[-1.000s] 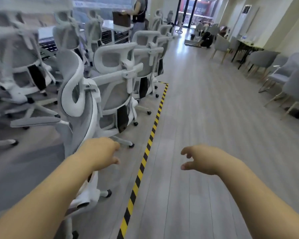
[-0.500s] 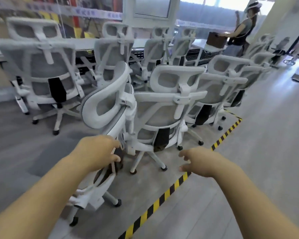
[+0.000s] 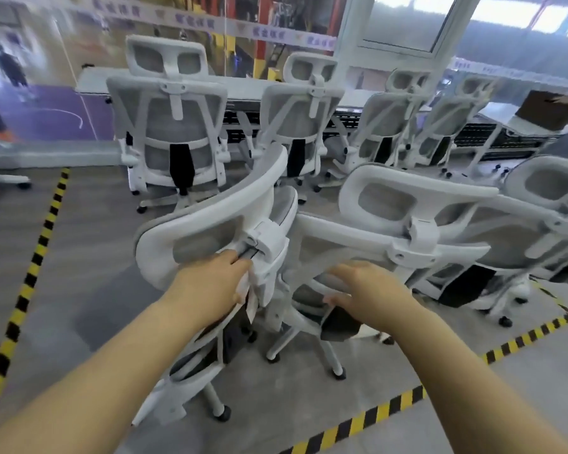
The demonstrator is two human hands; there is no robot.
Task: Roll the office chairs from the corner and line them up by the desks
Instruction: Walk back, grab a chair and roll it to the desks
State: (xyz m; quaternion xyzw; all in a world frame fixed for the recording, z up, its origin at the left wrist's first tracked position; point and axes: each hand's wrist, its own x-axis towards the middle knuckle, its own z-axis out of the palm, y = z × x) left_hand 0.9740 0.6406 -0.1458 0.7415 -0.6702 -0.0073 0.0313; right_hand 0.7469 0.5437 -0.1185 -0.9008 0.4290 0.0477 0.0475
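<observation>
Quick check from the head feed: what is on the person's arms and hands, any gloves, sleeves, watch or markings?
Nothing worn that shows. The left hand and right hand are bare, with no gloves, rings or tape visible. Both forearms are bare from wrist to the bottom edge of the frame: no sleeves, watch, wristband or markings. The view is slightly blurred, so small details could be missed.

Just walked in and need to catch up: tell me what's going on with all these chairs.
A person is moving white mesh office chairs. The left hand grips the nearest chair at the back, just under its headrest, and the right hand reaches toward the frame of the chair beside it; its grip is unclear. Both chairs stand inside the yellow-and-black floor tape. Four more chairs are already lined up along the long desk behind.
</observation>
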